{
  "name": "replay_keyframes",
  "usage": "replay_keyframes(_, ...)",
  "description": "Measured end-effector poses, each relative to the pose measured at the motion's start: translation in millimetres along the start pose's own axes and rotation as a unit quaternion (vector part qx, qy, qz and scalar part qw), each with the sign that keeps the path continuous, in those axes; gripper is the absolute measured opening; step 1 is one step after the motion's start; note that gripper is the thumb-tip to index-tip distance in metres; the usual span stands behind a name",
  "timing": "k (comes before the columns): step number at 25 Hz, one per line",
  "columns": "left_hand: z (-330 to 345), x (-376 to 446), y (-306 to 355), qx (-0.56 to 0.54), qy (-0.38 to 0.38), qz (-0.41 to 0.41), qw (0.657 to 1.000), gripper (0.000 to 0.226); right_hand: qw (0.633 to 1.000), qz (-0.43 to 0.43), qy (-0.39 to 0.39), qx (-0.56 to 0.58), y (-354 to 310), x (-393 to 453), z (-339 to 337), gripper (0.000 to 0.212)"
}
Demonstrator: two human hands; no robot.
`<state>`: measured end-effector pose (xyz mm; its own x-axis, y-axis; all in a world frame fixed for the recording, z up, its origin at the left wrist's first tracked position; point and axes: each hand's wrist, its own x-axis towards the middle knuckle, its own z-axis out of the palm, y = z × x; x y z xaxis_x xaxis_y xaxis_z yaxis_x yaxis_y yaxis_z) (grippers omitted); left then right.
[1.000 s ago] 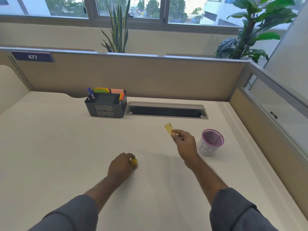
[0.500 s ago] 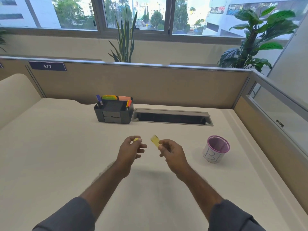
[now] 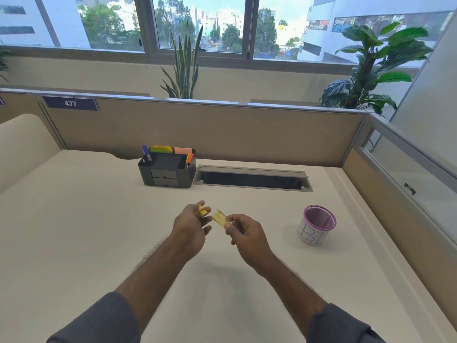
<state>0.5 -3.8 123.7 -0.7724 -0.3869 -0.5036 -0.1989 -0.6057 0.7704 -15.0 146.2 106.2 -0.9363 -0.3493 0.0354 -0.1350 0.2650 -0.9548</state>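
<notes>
- Since a second ago the left hand (image 3: 189, 227) has lifted off the desk (image 3: 74, 231) with its yellow piece (image 3: 202, 212), and the right hand (image 3: 248, 235) has swung in from beside the cup (image 3: 312, 235). The two now meet in mid-air, closer together than half a second ago.
- The left hand pinches the small opaque yellow piece at its fingertips, the other fingers loosely spread. The piece sticks out toward the right hand.
- The right hand grasps a clear yellow case (image 3: 219, 217) between thumb and forefinger at the case's near end. The rest of its fingers are curled under.
- The case points up and left from the right hand, its free end just beside the left hand's piece. Whether the two touch cannot be told.
- Both things hang above the desk, ahead of the wrists and between the hands.
- The cup, purple-rimmed with a white paper wrap, stands on the desk to the right of the right hand, well apart from it.
- A dark organizer (image 3: 168, 173) with pens and coloured notes sits beyond the left hand, against the far panel (image 3: 247, 134).
- A grey cable slot (image 3: 252, 179) lies beyond the right hand, just beside the organizer.
- A plate (image 3: 70, 103) reading 477 is fixed on the panel, far off to the left of the left hand.
</notes>
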Motion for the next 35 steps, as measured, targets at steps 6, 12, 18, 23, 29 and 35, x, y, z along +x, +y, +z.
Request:
replay_keyframes(6, -0.4, -3.1, -8.7, 0.098, -0.066, 0.055, 0.991, 0.036, 1.0, -0.013, -0.005, 0.005, -6.4, -2.9, 2.9, 0.02)
replay_keyframes(12, -4.8, -4.0, -12.5, 0.184, -0.121, 0.092, 0.971, 0.032, 0.998, 0.011, 0.018, 0.055, -8.4, -2.6, -0.3, 0.017)
replay_keyframes(18, -10.9, -5.7, -11.2, 0.24, -0.133, 0.11, 0.955, 0.027, 0.993, 0.032, 0.031, 0.105, -10.3, 3.2, -13.5, 0.019)
replay_keyframes(23, -15.5, -4.4, -6.6, 0.29, -0.113, 0.121, 0.943, 0.027, 0.997, 0.019, 0.013, 0.071, -10.6, 6.2, -22.3, 0.019)
replay_keyframes(29, -16.4, -6.9, -1.6, 0.334, -0.098, 0.127, 0.929, 0.035, 0.999, -0.05, -0.001, -0.023, -12.6, 6.6, -29.3, 0.028)
replay_keyframes(35, -11.9, -22.5, 7.1, 0.337, -0.131, 0.14, 0.922, 0.03, 0.993, -0.11, 0.029, -0.034, -20.0, -0.3, -36.3, 0.032)
